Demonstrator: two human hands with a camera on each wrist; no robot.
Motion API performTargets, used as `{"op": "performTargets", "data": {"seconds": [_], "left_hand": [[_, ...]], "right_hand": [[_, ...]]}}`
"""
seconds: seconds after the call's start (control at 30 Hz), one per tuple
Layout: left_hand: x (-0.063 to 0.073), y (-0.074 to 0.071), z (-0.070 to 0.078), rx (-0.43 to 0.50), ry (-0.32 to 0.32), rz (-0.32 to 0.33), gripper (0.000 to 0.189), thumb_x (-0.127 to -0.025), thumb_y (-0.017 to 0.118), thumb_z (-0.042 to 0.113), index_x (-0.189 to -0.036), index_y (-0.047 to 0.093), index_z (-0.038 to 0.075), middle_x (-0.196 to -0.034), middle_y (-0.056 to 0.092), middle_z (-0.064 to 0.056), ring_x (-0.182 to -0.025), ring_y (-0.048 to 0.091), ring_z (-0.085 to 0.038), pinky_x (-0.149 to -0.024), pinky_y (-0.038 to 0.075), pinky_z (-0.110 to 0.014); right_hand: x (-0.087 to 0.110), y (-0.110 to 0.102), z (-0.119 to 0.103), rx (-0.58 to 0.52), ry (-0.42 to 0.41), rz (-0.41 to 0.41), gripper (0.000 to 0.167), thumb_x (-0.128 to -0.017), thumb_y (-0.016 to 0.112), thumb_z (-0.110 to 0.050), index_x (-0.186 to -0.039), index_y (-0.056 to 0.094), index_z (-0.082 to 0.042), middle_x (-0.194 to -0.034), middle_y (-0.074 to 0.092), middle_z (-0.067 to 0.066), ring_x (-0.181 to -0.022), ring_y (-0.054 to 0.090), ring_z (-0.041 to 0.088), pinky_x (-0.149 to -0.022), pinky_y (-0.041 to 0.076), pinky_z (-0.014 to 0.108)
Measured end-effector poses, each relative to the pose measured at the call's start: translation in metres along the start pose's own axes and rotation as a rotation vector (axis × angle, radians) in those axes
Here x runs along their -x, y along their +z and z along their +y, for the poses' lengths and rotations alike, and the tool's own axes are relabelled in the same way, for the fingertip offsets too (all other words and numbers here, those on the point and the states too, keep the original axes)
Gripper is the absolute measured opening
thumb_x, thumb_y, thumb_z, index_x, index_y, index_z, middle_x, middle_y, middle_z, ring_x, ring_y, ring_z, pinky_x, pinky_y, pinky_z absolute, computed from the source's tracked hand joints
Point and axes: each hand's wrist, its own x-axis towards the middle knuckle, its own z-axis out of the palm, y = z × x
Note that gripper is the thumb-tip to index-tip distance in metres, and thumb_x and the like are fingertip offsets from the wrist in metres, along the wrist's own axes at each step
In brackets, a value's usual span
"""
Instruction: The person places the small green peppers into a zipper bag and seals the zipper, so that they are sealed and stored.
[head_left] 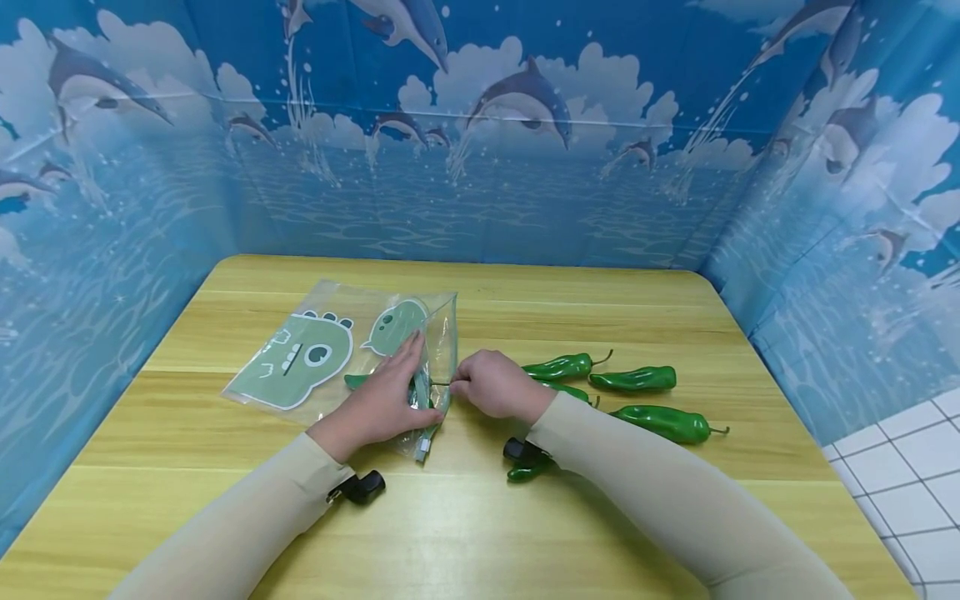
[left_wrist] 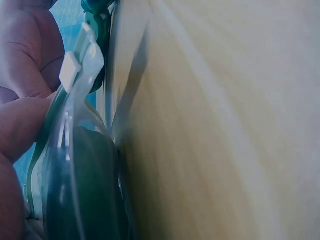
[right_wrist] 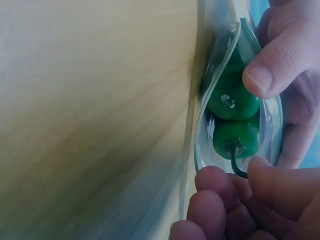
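A clear zip bag point(head_left: 337, 302) with green cartoon monsters lies flat, its mouth turned to the right and spread apart. My left hand point(head_left: 378, 402) rests across it, the thumb hooked over the upper lip and the fingers on the outside, holding that lip up. Inside the mouth, one green pepper point(right_wrist: 235, 140) sits below another green pepper point(right_wrist: 231, 95) in the right wrist view. My right hand point(head_left: 495, 385) pinches the lower pepper's curved stem point(right_wrist: 237, 162) between thumb and index finger. The slider point(head_left: 422, 450) is at the near corner of the mouth.
Right of the bag lie several more green peppers point(head_left: 633, 379) on the wooden table point(head_left: 600, 533), some partly behind my right forearm. A small black camera point(head_left: 367, 487) is strapped to each wrist. A blue dolphin curtain point(head_left: 480, 200) surrounds the table's back and sides.
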Motion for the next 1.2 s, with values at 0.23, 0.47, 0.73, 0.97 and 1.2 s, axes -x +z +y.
{"op": "performTargets", "data": {"seconds": [0.23,0.47,0.73,0.97,1.2], "left_hand": [[-0.001,0.0,0.0,0.0,0.001,-0.007,0.123,-0.088,0.084,0.045,-0.169,0.002,0.005,-0.179,0.001,-0.012,-0.165,0.009,-0.032,-0.132,0.012,-0.059],[-0.001,0.0,0.001,-0.01,-0.005,-0.009,0.123,-0.087,0.084,0.046,-0.17,0.002,0.006,-0.179,0.001,-0.012,-0.165,0.009,-0.032,-0.131,0.013,-0.059],[-0.001,-0.001,0.002,-0.021,0.007,-0.001,0.122,-0.087,0.084,0.044,-0.17,0.003,0.006,-0.178,0.002,-0.013,-0.165,0.01,-0.034,-0.131,0.016,-0.06],[-0.001,-0.001,0.002,-0.023,0.01,0.005,0.123,-0.087,0.085,0.045,-0.17,0.002,0.006,-0.178,0.003,-0.013,-0.165,0.01,-0.034,-0.131,0.015,-0.061],[-0.001,-0.001,0.002,-0.032,0.008,0.003,0.124,-0.087,0.084,0.047,-0.169,0.002,0.005,-0.178,0.003,-0.013,-0.165,0.009,-0.031,-0.131,0.013,-0.06]], "right_hand": [[-0.001,0.002,-0.001,0.008,0.001,-0.007,0.022,-0.106,0.064,-0.022,-0.103,0.083,-0.011,-0.092,0.079,0.0,-0.076,0.063,0.011,-0.08,0.058,0.034],[-0.002,0.003,-0.004,0.028,-0.018,-0.014,0.024,-0.107,0.062,-0.021,-0.109,0.082,-0.008,-0.104,0.081,0.004,-0.095,0.073,0.017,-0.095,0.059,0.041],[-0.005,0.004,-0.009,0.044,-0.034,-0.018,0.025,-0.107,0.061,-0.02,-0.112,0.082,-0.007,-0.109,0.081,0.006,-0.107,0.075,0.023,-0.1,0.058,0.042],[-0.008,0.007,-0.01,0.039,-0.06,-0.01,0.024,-0.107,0.061,-0.02,-0.11,0.082,-0.007,-0.107,0.081,0.005,-0.104,0.075,0.022,-0.098,0.058,0.042],[-0.011,0.008,-0.012,0.032,-0.071,-0.02,0.025,-0.107,0.061,-0.021,-0.111,0.082,-0.007,-0.107,0.081,0.006,-0.104,0.075,0.022,-0.098,0.059,0.041]]}}
